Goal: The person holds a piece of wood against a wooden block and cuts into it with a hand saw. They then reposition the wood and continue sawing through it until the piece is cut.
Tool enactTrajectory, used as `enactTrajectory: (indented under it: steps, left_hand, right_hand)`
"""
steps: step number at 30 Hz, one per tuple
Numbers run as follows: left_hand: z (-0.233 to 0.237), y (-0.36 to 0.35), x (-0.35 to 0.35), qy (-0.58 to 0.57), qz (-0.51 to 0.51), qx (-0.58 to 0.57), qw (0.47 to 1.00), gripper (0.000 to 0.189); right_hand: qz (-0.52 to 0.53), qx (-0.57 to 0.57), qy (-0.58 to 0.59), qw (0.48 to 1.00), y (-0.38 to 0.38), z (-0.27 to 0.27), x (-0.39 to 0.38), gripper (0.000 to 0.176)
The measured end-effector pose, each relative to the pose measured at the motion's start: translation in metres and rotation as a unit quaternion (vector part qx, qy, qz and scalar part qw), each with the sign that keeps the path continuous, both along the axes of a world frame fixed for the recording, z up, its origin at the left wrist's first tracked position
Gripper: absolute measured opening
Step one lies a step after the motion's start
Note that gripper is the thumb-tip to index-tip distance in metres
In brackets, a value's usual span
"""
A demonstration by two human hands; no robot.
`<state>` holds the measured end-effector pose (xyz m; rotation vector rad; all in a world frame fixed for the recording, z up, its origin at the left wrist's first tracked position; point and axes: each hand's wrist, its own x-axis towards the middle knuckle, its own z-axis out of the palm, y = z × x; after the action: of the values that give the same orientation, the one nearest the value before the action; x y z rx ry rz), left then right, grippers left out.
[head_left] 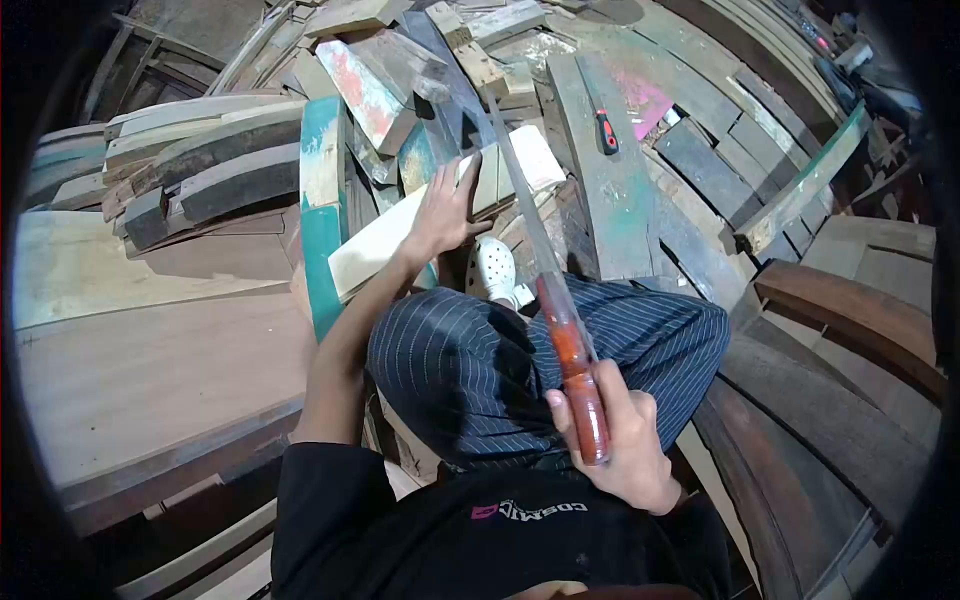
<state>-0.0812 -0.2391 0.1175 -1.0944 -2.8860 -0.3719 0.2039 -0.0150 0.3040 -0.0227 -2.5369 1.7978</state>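
My right hand (625, 440) is closed around the reddish-brown handle of a saw (568, 350). Its long, narrow blade points away from me and crosses over a pale wooden board (375, 240); I cannot make out teeth, or whether blade and wood touch. My left hand (445, 212) grips this board from above, left of the blade, fingers over the wood and thumb apart. The board slants from lower left to upper right, its near end over a teal-painted plank (322, 265). Below it shows a white clog (493, 268) on my foot.
Scrap wood lies all around. A thin tool with a red and black handle (606, 132) rests on a grey plank (620, 220) at the right. Curved timbers (240, 185) are stacked on the left, above a wide flat board (150, 350). A brown curved beam (850, 310) lies at the right.
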Motion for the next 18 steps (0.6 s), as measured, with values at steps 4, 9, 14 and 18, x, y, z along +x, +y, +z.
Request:
enactTrajectory:
  steps: [4, 9, 14, 18]
  left_hand:
    - [-0.005, -0.002, -0.002, 0.013, -0.012, 0.029, 0.999, 0.115]
    - [-0.001, 0.000, 0.000, -0.003, 0.003, 0.038, 0.999, 0.110]
    - [-0.009, -0.001, -0.003, 0.025, 0.003, 0.037, 0.999, 0.116]
    - [-0.012, -0.002, -0.005, 0.025, 0.021, 0.061, 0.998, 0.120]
  right_hand:
    - [0.044, -0.020, -0.059, 0.997, 0.008, 0.010, -0.003, 0.031]
    - [0.005, -0.019, -0.056, 0.998, 0.013, 0.010, -0.005, 0.025]
    - [-0.020, 0.004, -0.052, 0.998, 0.002, 0.008, 0.000, 0.026]
    - [-0.026, 0.025, -0.039, 0.999, 0.003, 0.014, -0.001, 0.027]
